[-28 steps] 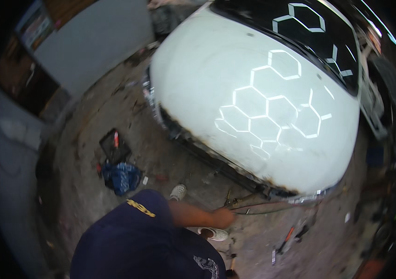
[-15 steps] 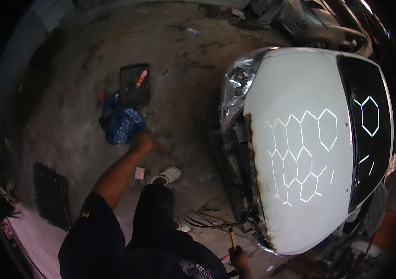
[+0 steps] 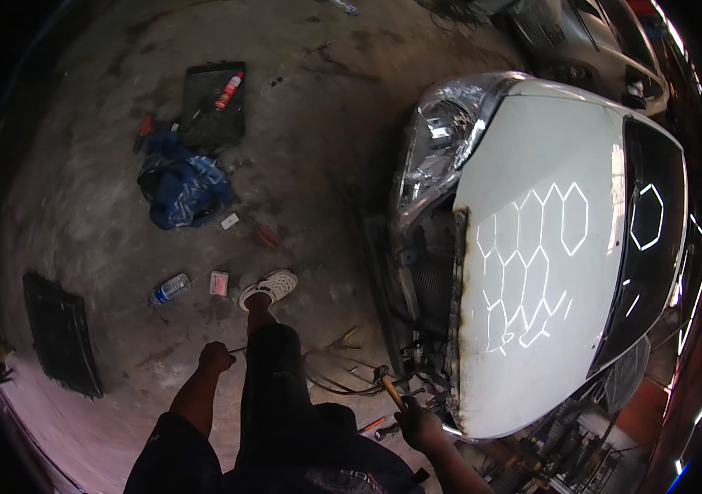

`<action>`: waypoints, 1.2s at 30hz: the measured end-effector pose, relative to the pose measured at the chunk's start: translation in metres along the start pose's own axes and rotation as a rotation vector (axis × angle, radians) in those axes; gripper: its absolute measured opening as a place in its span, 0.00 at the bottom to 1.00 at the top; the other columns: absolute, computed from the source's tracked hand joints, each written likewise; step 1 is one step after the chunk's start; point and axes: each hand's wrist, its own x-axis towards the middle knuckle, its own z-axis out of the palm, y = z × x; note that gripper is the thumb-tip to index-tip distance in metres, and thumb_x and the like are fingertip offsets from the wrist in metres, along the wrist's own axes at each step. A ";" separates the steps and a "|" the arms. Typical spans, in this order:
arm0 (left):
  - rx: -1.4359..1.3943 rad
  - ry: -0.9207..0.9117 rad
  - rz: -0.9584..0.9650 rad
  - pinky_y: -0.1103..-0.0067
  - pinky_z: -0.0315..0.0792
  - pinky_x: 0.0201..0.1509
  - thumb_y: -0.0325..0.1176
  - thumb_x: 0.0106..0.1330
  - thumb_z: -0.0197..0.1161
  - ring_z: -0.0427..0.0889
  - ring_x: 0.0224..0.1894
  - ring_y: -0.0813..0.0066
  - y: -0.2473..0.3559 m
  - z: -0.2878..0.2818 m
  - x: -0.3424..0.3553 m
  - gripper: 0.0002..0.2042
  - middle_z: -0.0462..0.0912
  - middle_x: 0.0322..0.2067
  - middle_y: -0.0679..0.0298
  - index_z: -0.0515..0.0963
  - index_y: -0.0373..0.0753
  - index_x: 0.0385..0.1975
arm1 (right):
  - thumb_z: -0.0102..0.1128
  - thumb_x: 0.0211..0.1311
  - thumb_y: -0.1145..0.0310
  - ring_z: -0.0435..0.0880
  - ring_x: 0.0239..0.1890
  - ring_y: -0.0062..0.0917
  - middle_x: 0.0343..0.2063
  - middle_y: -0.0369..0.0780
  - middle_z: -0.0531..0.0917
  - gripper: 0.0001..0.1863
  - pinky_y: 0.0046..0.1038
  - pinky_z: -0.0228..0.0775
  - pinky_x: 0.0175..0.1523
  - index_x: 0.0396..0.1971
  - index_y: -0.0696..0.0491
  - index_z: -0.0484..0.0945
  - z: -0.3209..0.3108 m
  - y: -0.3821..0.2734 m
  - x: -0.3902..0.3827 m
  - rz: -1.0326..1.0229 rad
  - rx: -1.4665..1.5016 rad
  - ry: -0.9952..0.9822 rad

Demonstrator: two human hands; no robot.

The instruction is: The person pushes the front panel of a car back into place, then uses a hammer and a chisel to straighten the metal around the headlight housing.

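My right hand [image 3: 419, 424] is wrapped round the light wooden handle of a hammer [image 3: 394, 393], its dark head tilted up and away from me. It is close to the car's exposed front end. My left hand [image 3: 217, 356] hangs closed beside my left leg, and a thin dark piece sticks out of it toward the leg. What that piece is, I cannot make out. Ahead of the left hand, a pink-and-white small box [image 3: 218, 283] and a clear bottle with a blue label [image 3: 172, 288] lie on the floor.
A white car hood [image 3: 532, 247] with a rusty edge fills the right, beside a plastic-wrapped headlight [image 3: 437, 132]. Blue cloth [image 3: 190, 189], a black panel [image 3: 207, 99] with a red spray can [image 3: 229, 90], and another black panel [image 3: 62, 333] lie leftward. Cables [image 3: 338, 370] lie near my feet.
My left hand has drawn back from beside the blue cloth to near my leg. My right hand has come further into view with the hammer. The whole view has shifted a little.
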 end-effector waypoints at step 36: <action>1.051 -0.341 1.003 0.69 0.80 0.47 0.43 0.70 0.63 0.88 0.41 0.59 0.497 0.219 -0.357 0.17 0.87 0.46 0.48 0.85 0.40 0.51 | 0.74 0.55 0.44 0.75 0.67 0.47 0.64 0.57 0.75 0.52 0.41 0.67 0.71 0.72 0.60 0.63 0.774 -0.060 -0.228 1.061 1.912 0.295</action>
